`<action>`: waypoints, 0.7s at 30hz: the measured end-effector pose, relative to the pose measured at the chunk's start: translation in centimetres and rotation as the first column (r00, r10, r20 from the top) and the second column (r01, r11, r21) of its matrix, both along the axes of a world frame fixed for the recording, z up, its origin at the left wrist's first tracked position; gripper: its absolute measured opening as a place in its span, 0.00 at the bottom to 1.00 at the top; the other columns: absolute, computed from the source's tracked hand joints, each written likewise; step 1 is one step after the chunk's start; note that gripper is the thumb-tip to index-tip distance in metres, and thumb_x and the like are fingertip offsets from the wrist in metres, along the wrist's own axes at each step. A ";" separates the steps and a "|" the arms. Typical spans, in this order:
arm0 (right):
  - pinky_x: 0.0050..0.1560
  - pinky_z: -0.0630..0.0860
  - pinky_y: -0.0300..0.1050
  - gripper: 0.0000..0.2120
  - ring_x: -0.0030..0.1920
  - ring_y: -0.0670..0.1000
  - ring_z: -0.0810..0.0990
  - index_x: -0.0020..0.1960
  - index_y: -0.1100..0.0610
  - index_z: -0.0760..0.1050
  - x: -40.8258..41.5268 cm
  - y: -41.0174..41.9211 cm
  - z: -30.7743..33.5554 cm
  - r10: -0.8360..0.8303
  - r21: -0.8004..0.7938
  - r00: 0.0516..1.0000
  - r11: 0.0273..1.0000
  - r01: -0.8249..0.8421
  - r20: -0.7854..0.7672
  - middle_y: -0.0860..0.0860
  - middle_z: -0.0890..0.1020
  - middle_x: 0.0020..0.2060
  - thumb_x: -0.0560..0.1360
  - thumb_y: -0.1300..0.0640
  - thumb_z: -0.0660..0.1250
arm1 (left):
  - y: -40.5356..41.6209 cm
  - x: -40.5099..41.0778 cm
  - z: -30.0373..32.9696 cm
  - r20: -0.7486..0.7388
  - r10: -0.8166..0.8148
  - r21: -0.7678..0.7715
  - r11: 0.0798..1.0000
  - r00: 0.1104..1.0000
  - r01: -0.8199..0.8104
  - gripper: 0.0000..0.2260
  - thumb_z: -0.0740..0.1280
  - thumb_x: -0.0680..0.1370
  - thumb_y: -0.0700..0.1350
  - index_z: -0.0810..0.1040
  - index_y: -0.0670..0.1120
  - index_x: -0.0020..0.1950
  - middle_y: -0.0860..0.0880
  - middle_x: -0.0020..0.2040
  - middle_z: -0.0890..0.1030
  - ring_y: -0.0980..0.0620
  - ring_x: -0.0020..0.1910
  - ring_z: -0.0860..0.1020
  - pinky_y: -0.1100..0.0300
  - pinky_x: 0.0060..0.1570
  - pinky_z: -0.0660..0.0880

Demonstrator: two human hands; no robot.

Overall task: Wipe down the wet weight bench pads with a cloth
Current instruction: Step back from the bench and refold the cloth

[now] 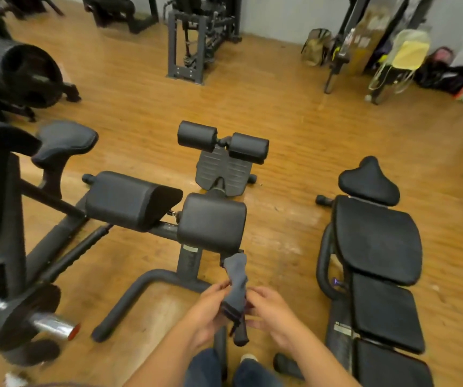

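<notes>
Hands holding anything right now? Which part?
Yes: both hands, left and right, pinch a grey cloth at its lower, bunched end; its upper end hangs free.

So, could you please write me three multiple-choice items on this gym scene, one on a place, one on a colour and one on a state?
1. Where is the cloth?
A. Draped over a roller pad
B. Held between both hands in front of the bench
C. Lying on the floor

2. What colour is the cloth?
A. Grey
B. Bright yellow
C. White

3. What is the state of the nearest square pad?
A. The cloth is pressed flat on it
B. A hand rests on it
C. Nothing is touching it

Answers:
1. B, since the left hand and the right hand both grip it below the pad.
2. A, as the fabric looks grey with a darker edge.
3. C, because the cloth and both hands sit nearer the camera than the pad.
</notes>
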State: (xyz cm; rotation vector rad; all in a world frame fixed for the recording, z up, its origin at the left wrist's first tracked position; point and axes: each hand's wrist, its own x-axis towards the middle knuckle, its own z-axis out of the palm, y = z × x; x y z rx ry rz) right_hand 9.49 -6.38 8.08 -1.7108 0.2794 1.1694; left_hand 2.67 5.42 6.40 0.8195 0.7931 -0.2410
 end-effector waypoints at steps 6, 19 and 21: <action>0.50 0.80 0.53 0.10 0.50 0.58 0.82 0.58 0.64 0.75 1.3 -0.1 0.0 -0.099 0.186 0.985 0.975 0.124 -0.138 0.60 0.83 0.49 0.78 0.63 0.61 | 0.8 0.8 0.4 0.014 -0.025 0.003 1.000 1.000 0.025 0.14 0.66 0.75 0.38 0.76 0.35 0.59 0.35 0.54 0.80 0.41 0.50 0.80 0.52 0.45 0.77; 0.34 0.75 0.41 0.08 0.38 0.51 0.83 0.51 0.58 0.78 3.9 -0.8 -0.6 -0.004 -0.045 0.994 0.999 0.009 0.108 0.54 0.84 0.41 0.72 0.60 0.70 | 1.7 1.5 0.4 -0.010 0.201 0.080 0.977 0.980 -0.199 0.09 0.68 0.75 0.42 0.77 0.41 0.53 0.43 0.47 0.85 0.44 0.50 0.82 0.49 0.52 0.77; 0.37 0.78 0.41 0.08 0.42 0.51 0.83 0.49 0.53 0.76 4.0 -1.3 -1.1 -0.118 0.020 0.980 0.993 0.117 0.157 0.52 0.84 0.43 0.72 0.57 0.71 | 1.8 1.2 -0.4 -0.037 0.219 0.045 0.975 0.975 -0.217 0.11 0.66 0.76 0.45 0.76 0.41 0.54 0.42 0.49 0.84 0.44 0.51 0.82 0.51 0.50 0.77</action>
